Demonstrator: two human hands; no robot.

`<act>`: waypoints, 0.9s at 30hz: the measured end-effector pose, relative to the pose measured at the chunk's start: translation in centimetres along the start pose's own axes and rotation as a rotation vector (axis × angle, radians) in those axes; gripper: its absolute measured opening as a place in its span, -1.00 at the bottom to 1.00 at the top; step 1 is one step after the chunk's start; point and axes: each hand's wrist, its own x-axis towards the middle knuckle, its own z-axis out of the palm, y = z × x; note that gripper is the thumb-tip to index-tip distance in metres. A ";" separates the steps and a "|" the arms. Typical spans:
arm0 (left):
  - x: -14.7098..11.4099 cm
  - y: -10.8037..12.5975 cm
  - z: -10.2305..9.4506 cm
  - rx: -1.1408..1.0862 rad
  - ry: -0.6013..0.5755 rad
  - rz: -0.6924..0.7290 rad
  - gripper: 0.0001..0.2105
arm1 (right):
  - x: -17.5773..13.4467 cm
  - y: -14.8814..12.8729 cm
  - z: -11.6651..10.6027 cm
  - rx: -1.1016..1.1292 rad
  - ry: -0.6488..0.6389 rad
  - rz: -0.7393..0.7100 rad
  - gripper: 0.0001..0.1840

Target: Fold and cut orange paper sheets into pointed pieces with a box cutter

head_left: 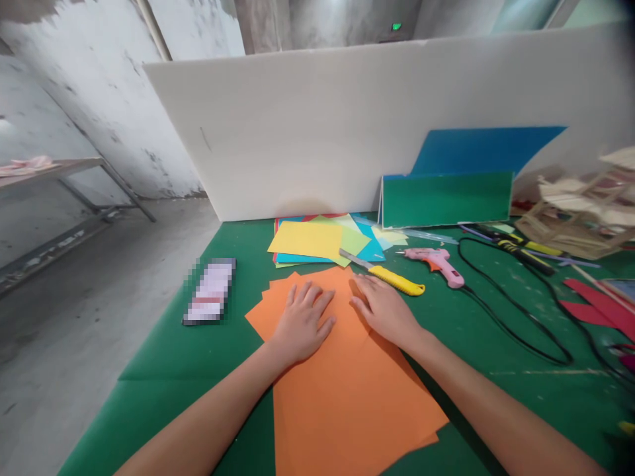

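Observation:
Several sheets of orange paper lie fanned out on the green table in front of me. My left hand rests on their upper left part, palm down with the fingers spread. On the upper right edge lies my right hand, its fingers stretched out and the thumb apart. Just beyond my right hand is a yellow utility knife with its blade pointing left. The blade tip reaches the pile of coloured paper, which has a yellow sheet on top.
A pink glue gun with a black cord lies to the right. At left is a phone, its screen blurred. A white board stands behind, with a green folded panel before it. A wooden model stands far right.

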 end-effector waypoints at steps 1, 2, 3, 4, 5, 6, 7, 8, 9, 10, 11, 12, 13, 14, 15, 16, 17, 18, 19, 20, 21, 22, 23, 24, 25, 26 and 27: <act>0.0 0.0 0.0 -0.002 -0.003 0.004 -0.57 | -0.2 -0.2 0.1 0.055 -0.006 0.002 -0.48; 0.0 0.0 0.1 -0.003 -0.007 0.006 -0.57 | -0.4 -0.4 0.2 0.117 -0.015 0.006 -0.46; 0.0 0.0 0.1 -0.003 -0.012 0.006 -0.56 | -0.5 -0.5 0.2 0.185 -0.026 0.016 -0.44; -0.1 0.0 0.1 -0.001 -0.018 0.005 -0.55 | -0.6 -0.7 0.1 0.261 -0.036 0.036 -0.41; -0.1 0.0 0.1 0.002 -0.024 0.006 -0.54 | -0.6 -0.9 0.1 0.347 -0.043 0.064 -0.38; -0.1 0.0 0.1 0.005 -0.028 0.009 -0.54 | -0.6 -1.1 0.2 0.445 -0.044 0.095 -0.35; -0.1 0.1 0.0 0.008 -0.029 0.012 -0.54 | -0.6 -1.2 0.2 0.545 -0.037 0.126 -0.32; -0.1 0.1 -0.1 0.008 -0.027 0.015 -0.55 | -0.5 -1.3 0.3 0.638 -0.018 0.157 -0.29; -0.2 0.1 -0.1 0.006 -0.023 0.019 -0.55 | -0.4 -1.3 0.4 0.714 0.002 0.188 -0.26; -0.2 0.1 -0.2 0.002 -0.020 0.023 -0.57 | -0.3 -1.3 0.4 0.767 0.019 0.216 -0.24; -0.2 0.1 -0.3 -0.001 -0.017 0.027 -0.58 | -0.2 -1.2 0.4 0.794 0.031 0.244 -0.22; -0.2 0.1 -0.5 -0.003 -0.013 0.032 -0.59 | -0.1 -1.1 0.3 0.798 0.041 0.273 -0.22; -0.3 0.2 -0.6 -0.002 -0.010 0.038 -0.61 | 0.0 -0.9 0.1 0.786 0.051 0.302 -0.23; -0.3 0.2 -0.7 0.000 -0.008 0.045 -0.62 | 0.1 -0.8 -0.2 0.767 0.065 0.323 -0.27; -0.4 0.3 -0.8 0.003 -0.008 0.049 -0.63 | 0.1 -0.7 -0.5 0.749 0.086 0.337 -0.32; -0.4 0.3 -0.9 0.005 -0.006 0.052 -0.64 | 0.2 -0.6 -0.8 0.737 0.110 0.344 -0.38; -0.5 0.4 -1.0 0.007 -0.007 0.052 -0.64 | 0.2 -0.5 -1.1 0.736 0.130 0.348 -0.46; -0.6 0.4 -1.1 0.009 -0.011 0.051 -0.64 | 0.2 -0.3 -1.4 0.740 0.147 0.354 -0.56; -0.7 0.4 -1.2 0.010 -0.016 0.049 -0.65 | 0.2 -0.2 -1.5 0.747 0.163 0.362 -0.65; -0.8 0.4 -1.3 0.012 -0.021 0.047 -0.65 | 0.2 0.0 -1.7 0.755 0.181 0.372 -0.73; -0.9 0.4 -1.4 0.018 -0.028 0.044 -0.65 | 0.2 0.2 -1.7 0.761 0.205 0.383 -0.78; -1.1 0.5 -1.5 0.028 -0.037 0.040 -0.65 | 0.2 0.5 -1.8 0.763 0.231 0.395 -0.79; -1.3 0.5 -1.6 0.044 -0.045 0.032 -0.65 | 0.3 0.8 -1.8 0.762 0.259 0.407 -0.79; -1.5 0.6 -1.7 0.064 -0.053 0.020 -0.65 | 0.3 1.1 -1.8 0.764 0.287 0.416 -0.78; -1.7 0.7 -1.8 0.087 -0.063 0.004 -0.64 | 0.3 1.4 -1.7 0.768 0.315 0.424 -0.77; -2.0 0.9 -1.9 0.112 -0.072 -0.015 -0.63 | 0.4 1.7 -1.8 0.775 0.342 0.433 -0.76; -2.2 1.1 -2.0 0.138 -0.081 -0.033 -0.62 | 0.5 2.1 -1.8 0.783 0.375 0.442 -0.75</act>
